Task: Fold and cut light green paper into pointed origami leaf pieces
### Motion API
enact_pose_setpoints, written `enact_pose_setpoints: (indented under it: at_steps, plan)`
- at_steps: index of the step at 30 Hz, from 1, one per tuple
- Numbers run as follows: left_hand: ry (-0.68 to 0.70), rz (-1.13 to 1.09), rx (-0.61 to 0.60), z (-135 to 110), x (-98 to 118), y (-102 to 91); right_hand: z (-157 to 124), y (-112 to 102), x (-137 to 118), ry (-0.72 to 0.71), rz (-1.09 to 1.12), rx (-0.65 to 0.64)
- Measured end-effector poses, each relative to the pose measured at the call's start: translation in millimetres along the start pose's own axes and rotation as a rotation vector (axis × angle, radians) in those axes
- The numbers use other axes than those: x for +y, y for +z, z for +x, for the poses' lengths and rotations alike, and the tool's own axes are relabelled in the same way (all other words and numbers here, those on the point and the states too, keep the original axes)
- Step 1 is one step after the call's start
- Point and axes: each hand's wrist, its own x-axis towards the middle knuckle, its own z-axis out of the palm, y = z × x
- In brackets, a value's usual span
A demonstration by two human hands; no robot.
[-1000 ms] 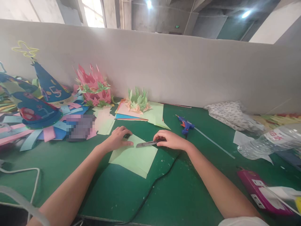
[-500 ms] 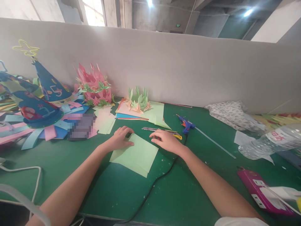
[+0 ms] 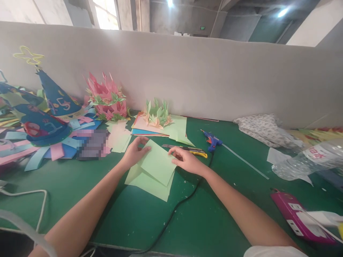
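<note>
A square sheet of light green paper (image 3: 158, 162) is lifted at a tilt above more green paper sheets (image 3: 144, 184) on the table. My left hand (image 3: 136, 151) pinches its upper left edge between thumb and fingers. At the right corner, my right hand (image 3: 184, 159) grips the same sheet with thumb and fingertips. Just behind my right hand lies a yellow and black box cutter (image 3: 198, 151), its blade pointing left. A blue glue gun (image 3: 213, 141) with a long clear glue stick (image 3: 245, 161) rests farther right.
Pink paper crowns (image 3: 107, 96) and a green paper crown (image 3: 157, 113) stand at the back. Blue party hats (image 3: 57, 94) and paper strips fill the left. A plastic bottle (image 3: 311, 160) and a magenta power strip (image 3: 297, 217) lie right. A black cable (image 3: 174, 210) crosses the table.
The top green sheet has come up off the others, now held in both hands. My left hand has risen slightly with it, and my right hand has closed on its right corner.
</note>
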Motion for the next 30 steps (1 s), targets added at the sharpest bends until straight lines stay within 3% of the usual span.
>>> enact_pose_setpoints:
  at_steps: [3,6,11,13,18,21,23,27,30]
  plan:
    - [-0.117,-0.275,0.053,1,5,-2.0,5,1,6,0.073,0.121,0.125]
    - [-0.213,-0.485,-0.046,-3,10,-1.6,8,1,8,0.134,0.245,0.229]
    - [-0.272,-0.379,-0.225,-11,11,8.1,3,7,-1,-0.044,0.287,0.004]
    - [-0.245,-0.304,-0.244,-12,9,11.3,1,10,-5,-0.122,0.226,-0.013]
    - [-0.195,-0.114,-0.224,-10,5,9.7,1,10,-2,-0.201,0.119,0.245]
    - [-0.245,-0.122,-0.244,-9,8,6.8,1,8,0,-0.176,0.122,0.428]
    - [-0.287,-0.191,-0.236,-11,13,6.6,1,8,1,-0.165,0.133,0.479]
    - [-0.331,-0.482,-0.358,-16,22,9.7,0,9,2,-0.2,0.091,0.388]
    - [-0.351,-0.533,-0.335,-18,22,12.7,-1,9,5,-0.284,-0.112,0.252]
